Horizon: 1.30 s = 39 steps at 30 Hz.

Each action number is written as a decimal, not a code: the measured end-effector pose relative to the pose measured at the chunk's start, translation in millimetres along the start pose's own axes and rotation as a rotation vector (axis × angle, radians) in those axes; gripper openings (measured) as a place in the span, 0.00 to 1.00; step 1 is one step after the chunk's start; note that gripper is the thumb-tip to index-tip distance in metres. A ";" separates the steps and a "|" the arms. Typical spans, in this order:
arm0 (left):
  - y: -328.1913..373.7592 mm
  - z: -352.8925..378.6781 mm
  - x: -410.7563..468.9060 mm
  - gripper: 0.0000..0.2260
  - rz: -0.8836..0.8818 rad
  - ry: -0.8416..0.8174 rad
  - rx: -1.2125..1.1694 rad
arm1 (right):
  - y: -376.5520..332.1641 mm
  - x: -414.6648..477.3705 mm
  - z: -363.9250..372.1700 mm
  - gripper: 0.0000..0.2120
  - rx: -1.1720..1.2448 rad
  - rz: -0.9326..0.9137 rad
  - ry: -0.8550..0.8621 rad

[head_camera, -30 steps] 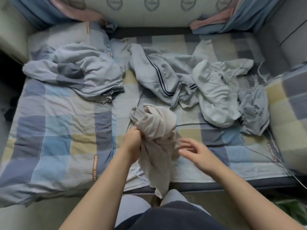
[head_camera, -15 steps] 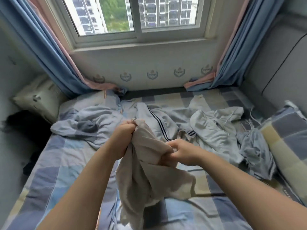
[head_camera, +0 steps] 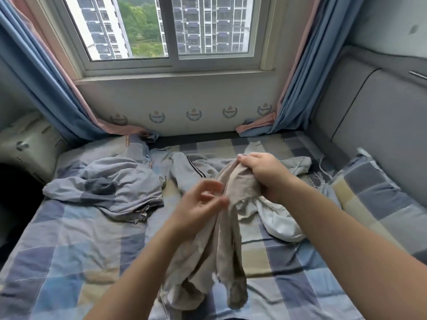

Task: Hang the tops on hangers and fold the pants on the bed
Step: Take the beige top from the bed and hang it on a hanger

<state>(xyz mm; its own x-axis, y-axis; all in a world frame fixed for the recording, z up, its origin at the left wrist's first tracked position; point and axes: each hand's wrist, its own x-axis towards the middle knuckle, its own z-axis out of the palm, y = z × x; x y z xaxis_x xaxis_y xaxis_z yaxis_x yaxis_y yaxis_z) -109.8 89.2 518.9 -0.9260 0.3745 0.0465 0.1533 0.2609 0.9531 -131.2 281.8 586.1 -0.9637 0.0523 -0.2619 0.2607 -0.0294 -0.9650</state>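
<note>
A beige garment point(head_camera: 219, 245) hangs bunched above the checked bed point(head_camera: 69, 239). My right hand point(head_camera: 265, 176) grips its top end, fingers curled round the cloth. My left hand point(head_camera: 201, 204) is at the garment's left side, fingers loosely bent and blurred, fingertips touching the cloth; a firm hold does not show. A grey-blue top point(head_camera: 111, 188) lies crumpled at the left. A grey garment with dark stripes point(head_camera: 189, 172) lies behind my hands. A pale white garment point(head_camera: 277, 218) lies under my right forearm.
A checked pillow point(head_camera: 374, 199) lies at the right beside a grey padded headboard point(head_camera: 369, 116). Blue and pink curtains point(head_camera: 46, 88) hang either side of the window point(head_camera: 171, 31). A beige cushion point(head_camera: 25, 146) sits far left.
My right hand has taken the garment's top and lifted it up and right. My left hand has let go of the top and dropped to the garment's side. The view tilted up.
</note>
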 end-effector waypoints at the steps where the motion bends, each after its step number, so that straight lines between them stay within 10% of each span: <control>1: -3.4 12.5 -9.6 0.23 0.007 -0.075 -0.003 | -1.7 -2.2 0.6 0.12 0.075 0.016 0.008; 7: -29.9 63.8 -21.1 0.01 -0.053 0.183 0.111 | -5.5 -7.2 -10.1 0.09 0.379 0.086 0.116; 18: -18.2 35.9 3.4 0.11 -0.363 0.329 -0.253 | 53.3 -27.5 -84.9 0.10 0.776 0.137 0.261; 22: 1.4 24.4 3.7 0.11 -0.460 0.294 -0.524 | 94.6 -44.8 -77.4 0.11 0.179 0.066 0.384; 26: 21.0 25.9 3.3 0.13 -0.429 0.205 -0.611 | 137.8 -69.8 -26.9 0.16 -0.188 -0.008 0.037; 39: 16.9 -8.3 16.2 0.09 -0.355 0.347 -0.579 | 153.2 -69.8 -11.7 0.09 -0.612 -0.109 0.214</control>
<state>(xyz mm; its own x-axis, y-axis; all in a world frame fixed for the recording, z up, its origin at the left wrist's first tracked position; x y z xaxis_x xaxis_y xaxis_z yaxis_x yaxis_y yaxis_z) -125.1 92.3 538.2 -0.9560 0.0288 -0.2920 -0.2906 -0.2311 0.9285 -23.3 285.3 456.4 -0.9699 0.2226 -0.0986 0.2095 0.5567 -0.8039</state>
